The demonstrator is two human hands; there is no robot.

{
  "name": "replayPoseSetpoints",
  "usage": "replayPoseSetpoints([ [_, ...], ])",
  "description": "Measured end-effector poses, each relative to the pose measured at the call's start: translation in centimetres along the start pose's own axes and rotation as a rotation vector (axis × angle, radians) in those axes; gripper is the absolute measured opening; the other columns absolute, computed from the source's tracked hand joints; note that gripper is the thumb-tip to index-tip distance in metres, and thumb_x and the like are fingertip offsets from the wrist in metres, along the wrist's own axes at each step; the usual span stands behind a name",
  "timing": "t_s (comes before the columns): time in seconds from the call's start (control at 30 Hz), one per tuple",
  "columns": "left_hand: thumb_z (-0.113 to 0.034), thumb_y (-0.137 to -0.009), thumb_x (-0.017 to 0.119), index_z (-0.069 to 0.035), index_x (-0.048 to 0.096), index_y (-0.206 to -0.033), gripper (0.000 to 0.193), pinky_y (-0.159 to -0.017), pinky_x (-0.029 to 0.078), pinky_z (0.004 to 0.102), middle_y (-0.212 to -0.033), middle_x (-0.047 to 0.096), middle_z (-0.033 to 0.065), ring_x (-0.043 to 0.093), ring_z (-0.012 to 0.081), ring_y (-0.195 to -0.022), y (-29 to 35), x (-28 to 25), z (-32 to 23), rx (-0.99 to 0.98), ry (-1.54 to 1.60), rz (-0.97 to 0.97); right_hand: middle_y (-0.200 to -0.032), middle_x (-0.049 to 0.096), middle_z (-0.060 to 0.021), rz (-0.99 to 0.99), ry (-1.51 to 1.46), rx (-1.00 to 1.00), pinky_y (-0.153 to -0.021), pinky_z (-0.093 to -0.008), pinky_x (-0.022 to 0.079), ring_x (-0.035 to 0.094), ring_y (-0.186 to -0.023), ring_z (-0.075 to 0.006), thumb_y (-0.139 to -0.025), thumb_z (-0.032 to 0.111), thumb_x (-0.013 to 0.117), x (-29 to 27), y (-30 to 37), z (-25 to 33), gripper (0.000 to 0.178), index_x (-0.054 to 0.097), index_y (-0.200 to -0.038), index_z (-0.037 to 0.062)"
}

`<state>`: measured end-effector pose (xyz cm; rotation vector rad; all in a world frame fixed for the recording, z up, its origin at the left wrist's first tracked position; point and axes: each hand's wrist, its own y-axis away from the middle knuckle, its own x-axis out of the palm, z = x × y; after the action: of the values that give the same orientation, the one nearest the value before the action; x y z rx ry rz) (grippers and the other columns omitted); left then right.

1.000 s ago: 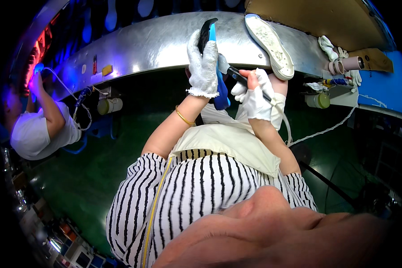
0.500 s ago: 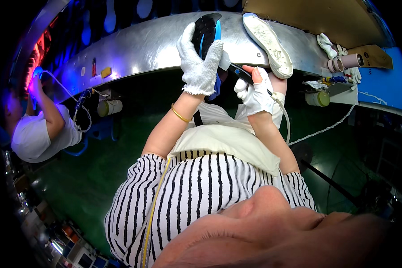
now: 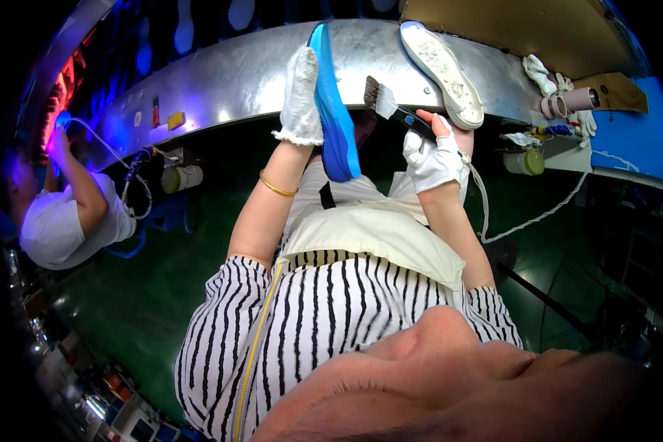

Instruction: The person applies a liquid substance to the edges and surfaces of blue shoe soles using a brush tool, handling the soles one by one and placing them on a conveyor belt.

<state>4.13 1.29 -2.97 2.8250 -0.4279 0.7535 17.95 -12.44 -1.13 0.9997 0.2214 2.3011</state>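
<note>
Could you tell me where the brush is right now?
In the right hand, the brush points up-left between the blue sole and white sole.

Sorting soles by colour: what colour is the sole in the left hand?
Blue sole, lighter toward its top, held in the gloved left hand; head view.

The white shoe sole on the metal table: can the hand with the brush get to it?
Probably yes. The white shoe sole lies just beyond the right hand, and only the brush that it holds lies between them.
</note>
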Motion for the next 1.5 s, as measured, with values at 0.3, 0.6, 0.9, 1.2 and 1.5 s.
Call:
replayPoseSetpoints([
  [0.3, -0.069, -0.085, 0.035, 0.001, 0.034, -0.137, 0.087, -0.092, 0.048, 0.0479, -0.123, 0.05, 0.0286, 0.055, 0.0397, -0.109, 0.6, 0.6, 0.9, -0.333, 0.295, 0.292, -0.064, 0.058, -0.0059, 0.21, 0.444, -0.242, -0.05, -0.0198, 0.041, 0.053, -0.052, -0.0104, -0.096, 0.027, 0.048, 0.2, 1.4, 0.1, 0.03, 0.06, -0.1, -0.0005],
  [0.6, -0.068, -0.086, 0.034, 0.0, 0.029, -0.14, 0.086, -0.091, 0.048, 0.0502, -0.126, 0.047, 0.0292, 0.055, 0.0412, -0.109, 1.1, 1.2, 0.2, -0.346, 0.23, 0.26, -0.062, 0.058, -0.0022, 0.515, 0.895, -0.386, -0.05, -0.021, 0.041, 0.054, -0.055, -0.0051, -0.091, 0.013, 0.054, 0.2, 1.5, 2.0, 0.017, 0.063, -0.088, 0.0001],
  [0.9, -0.062, -0.087, 0.042, 0.0, 0.034, -0.136, 0.08, -0.088, 0.051, 0.0508, -0.13, 0.046, 0.026, 0.054, 0.0387, -0.111, 2.9, -0.4, 1.2, -0.556, 0.388, 0.224, -0.059, 0.06, -0.0043, 0.246, 0.499, -0.264, -0.042, -0.0174, 0.039, 0.053, -0.043, -0.0073, -0.093, 0.022, 0.051, -2.1, 0.7, 3.7, 0.027, 0.064, -0.09, -0.0016],
  [1.2, -0.031, -0.081, 0.068, 0.0, 0.039, -0.133, 0.067, -0.091, 0.049, 0.0481, -0.12, 0.055, 0.0233, 0.058, 0.0392, -0.106, 3.9, -1.6, 0.6, -0.475, 0.087, 0.466, -0.069, 0.06, -0.0035, 0.163, 0.604, -0.327, -0.051, -0.0185, 0.045, 0.056, -0.054, -0.0084, -0.079, 0.003, 0.07, -2.0, 0.5, 3.1, 0.018, 0.06, -0.093, -0.0002],
  [1.5, -0.074, -0.079, 0.044, -0.004, 0.038, -0.135, 0.09, -0.091, 0.049, 0.0488, -0.123, 0.053, 0.0196, 0.053, 0.0352, -0.114, 3.2, -0.4, 0.4, -0.492, 0.547, 0.513, -0.078, 0.061, -0.0042, 0.179, 0.577, -0.227, -0.06, -0.0196, 0.045, 0.055, -0.062, -0.0081, -0.082, 0.004, 0.067, -1.5, 0.6, 2.4, 0.025, 0.06, -0.105, 0.0009],
])
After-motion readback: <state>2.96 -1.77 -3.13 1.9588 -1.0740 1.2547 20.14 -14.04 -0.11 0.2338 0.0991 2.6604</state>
